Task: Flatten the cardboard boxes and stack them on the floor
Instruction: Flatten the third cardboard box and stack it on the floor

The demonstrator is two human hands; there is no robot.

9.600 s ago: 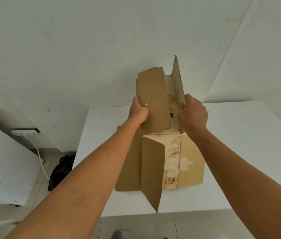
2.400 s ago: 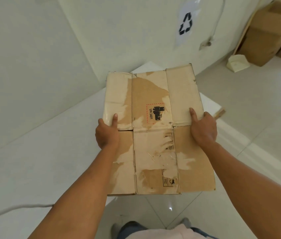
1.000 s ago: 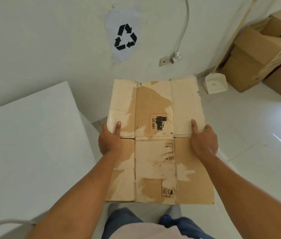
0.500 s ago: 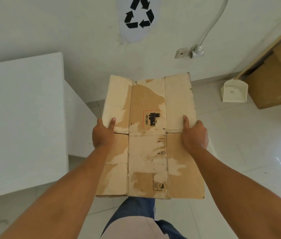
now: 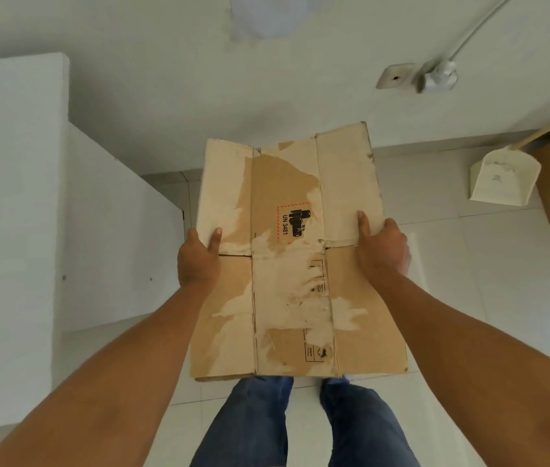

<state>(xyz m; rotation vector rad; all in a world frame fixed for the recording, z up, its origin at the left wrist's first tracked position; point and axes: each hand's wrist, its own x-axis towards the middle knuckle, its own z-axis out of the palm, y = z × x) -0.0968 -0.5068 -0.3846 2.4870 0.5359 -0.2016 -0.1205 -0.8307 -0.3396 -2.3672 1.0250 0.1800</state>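
I see the flattened cardboard box [image 5: 294,264] held level at centre frame, above the tiled floor [image 5: 502,247]. The left hand [image 5: 198,257] grips its left edge and the right hand [image 5: 383,252] its right edge, thumbs on top. A white worktop [image 5: 7,197] fills the left.

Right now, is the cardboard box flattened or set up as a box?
Flattened. The cardboard box is one level sheet, flaps spread out, gripped at its sides by the left hand and right hand.
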